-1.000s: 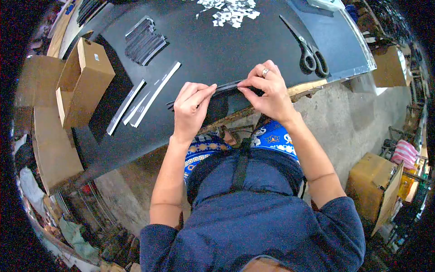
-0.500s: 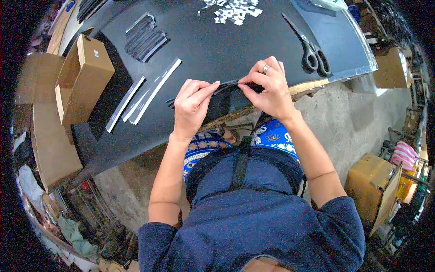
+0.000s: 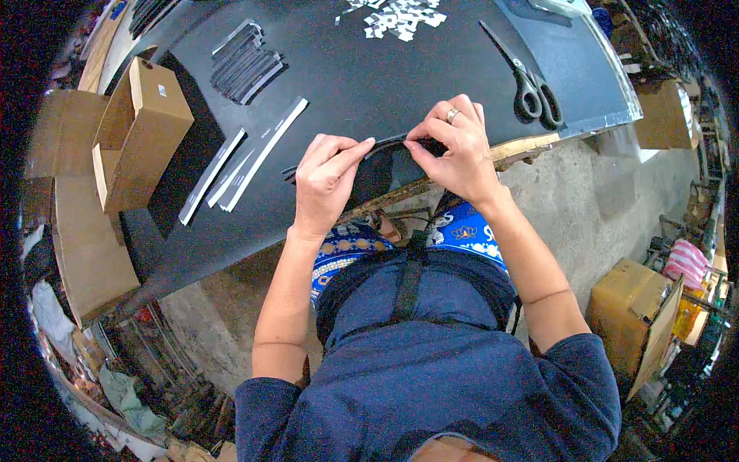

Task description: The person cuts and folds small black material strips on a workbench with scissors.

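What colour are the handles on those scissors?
The handles are black, showing best in the head view.

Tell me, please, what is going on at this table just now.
A person is pinching a thin dark strip, or perhaps several together, between the left hand and the right hand, close to the near edge of the table. White-edged strips lie to the left, with a bundle of dark strips beyond them. Small white pieces are heaped farther back, and the scissors lie unheld on the right.
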Motion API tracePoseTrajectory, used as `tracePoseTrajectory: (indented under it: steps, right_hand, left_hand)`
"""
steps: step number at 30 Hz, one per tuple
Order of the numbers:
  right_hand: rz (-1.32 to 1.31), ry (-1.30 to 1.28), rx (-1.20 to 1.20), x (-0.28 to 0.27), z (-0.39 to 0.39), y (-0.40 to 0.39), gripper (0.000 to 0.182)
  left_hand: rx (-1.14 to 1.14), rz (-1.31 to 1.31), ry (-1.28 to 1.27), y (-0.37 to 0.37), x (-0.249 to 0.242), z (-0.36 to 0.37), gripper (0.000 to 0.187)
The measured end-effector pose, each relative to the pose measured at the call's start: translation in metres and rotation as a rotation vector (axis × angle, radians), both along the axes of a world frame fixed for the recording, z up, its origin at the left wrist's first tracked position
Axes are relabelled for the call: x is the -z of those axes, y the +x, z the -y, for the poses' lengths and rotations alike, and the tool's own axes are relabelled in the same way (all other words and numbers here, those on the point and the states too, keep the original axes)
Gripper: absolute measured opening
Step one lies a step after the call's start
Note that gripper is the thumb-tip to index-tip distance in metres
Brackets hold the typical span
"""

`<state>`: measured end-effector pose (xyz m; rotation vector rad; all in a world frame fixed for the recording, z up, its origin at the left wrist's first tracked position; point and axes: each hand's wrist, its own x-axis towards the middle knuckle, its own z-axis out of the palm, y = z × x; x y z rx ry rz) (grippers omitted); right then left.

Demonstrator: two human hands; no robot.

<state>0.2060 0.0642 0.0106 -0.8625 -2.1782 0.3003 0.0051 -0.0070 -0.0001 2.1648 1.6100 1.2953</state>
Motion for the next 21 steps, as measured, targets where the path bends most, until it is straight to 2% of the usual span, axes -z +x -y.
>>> tracePoseTrajectory:
  steps: [21]
  right_hand:
    - [-0.027, 0.001, -0.011, 0.0036, -0.0021, -0.0020, 0.019]
  left_hand:
    - [-0.007, -0.024, 0.007, 0.0001, -0.0011, 0.0006, 0.029]
